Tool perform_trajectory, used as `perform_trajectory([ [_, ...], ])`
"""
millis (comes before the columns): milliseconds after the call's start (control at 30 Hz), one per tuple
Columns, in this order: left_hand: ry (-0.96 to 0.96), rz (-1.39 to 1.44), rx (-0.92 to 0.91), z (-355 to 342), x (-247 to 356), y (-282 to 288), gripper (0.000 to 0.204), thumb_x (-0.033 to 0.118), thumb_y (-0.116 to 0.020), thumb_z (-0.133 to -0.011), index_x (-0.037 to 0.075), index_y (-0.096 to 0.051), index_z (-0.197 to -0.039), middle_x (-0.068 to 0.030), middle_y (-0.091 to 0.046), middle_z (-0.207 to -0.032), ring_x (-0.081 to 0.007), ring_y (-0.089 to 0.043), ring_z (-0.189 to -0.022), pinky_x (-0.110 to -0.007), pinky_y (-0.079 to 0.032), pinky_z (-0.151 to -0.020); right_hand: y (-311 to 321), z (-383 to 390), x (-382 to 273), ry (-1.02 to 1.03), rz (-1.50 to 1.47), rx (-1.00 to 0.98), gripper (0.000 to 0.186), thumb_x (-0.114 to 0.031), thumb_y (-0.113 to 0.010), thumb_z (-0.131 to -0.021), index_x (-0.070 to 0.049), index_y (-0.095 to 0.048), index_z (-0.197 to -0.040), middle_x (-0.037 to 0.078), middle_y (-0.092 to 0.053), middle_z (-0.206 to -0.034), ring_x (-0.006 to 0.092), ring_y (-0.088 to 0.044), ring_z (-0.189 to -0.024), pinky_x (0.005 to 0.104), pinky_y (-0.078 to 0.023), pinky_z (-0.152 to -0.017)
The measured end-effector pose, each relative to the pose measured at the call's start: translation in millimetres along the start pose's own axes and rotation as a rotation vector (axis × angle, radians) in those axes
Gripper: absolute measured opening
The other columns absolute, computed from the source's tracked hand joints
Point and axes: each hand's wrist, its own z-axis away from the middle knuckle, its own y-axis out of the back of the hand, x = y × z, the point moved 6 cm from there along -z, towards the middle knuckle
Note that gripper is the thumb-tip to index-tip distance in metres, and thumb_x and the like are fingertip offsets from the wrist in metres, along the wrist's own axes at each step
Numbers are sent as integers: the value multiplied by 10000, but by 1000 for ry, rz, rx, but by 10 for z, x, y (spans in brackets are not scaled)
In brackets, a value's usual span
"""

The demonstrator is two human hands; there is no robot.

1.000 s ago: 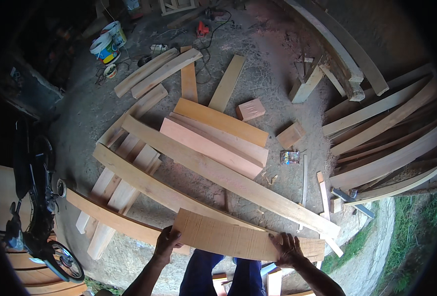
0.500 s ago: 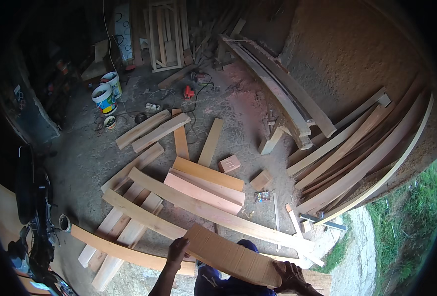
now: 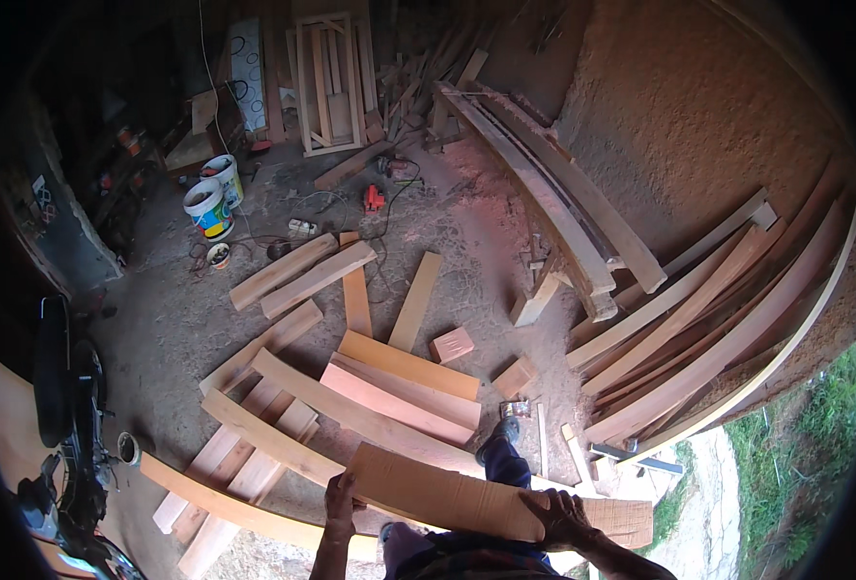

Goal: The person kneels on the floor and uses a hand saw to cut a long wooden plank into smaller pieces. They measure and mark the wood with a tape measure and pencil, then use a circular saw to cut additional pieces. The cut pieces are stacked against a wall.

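Observation:
Across the bottom, in front of my body, I carry a thick wooden plank with fine saw marks over its face. Its left end is gripped by my left hand, fingers curled round the edge. My right hand clasps the plank further right, fingers over the top, and the board's right end sticks out past it. Just beyond lie a long pale board and a second board, resting on shorter timbers. A pinkish thick beam is on the floor behind them.
My foot is on the floor beside a small can. Long boards lean along the right wall. A workbench beam stands behind, a red power tool and buckets farther back. A motorcycle is at left.
One leg has stepped forward, so its shoe now shows near the small can. The plank stays in both my hands; its right end now shows further past my right hand.

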Motion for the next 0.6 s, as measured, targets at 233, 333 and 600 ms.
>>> perform_trajectory([
  [233, 45, -16, 121, -506, 169, -1079, 654, 562, -748, -945, 8, -638, -1276, -37, -667, -807, -112, -580, -554, -257, -519, -504, 279, -1087, 1323, 147, -60, -56, 1239, -528, -905, -674, -381, -210, -1689, 284, -379, -1508, 521, -433, -1315, 690, -357, -1062],
  [333, -11, -49, 126, -811, 445, -1776, 650, 546, -778, -931, 25, -642, -1296, -4, -662, -777, -96, -579, -564, -244, -507, -490, 457, -1649, 2076, 206, -126, -103, 1286, -570, -921, -623, -349, -240, -1690, 271, -390, -1475, 487, -432, -1306, 643, -366, -1047],
  [600, -99, 39, -17, -2716, 1584, -4547, 454, 557, -770, -937, 148, -625, -1071, 59, -541, -727, -56, -520, -601, -221, -433, -502, 1964, -2673, 3649, 16, -195, 249, 1188, -505, -867, -605, -353, -339, -1658, 261, -388, -1426, 459, -408, -1260, 633, -326, -1050],
])
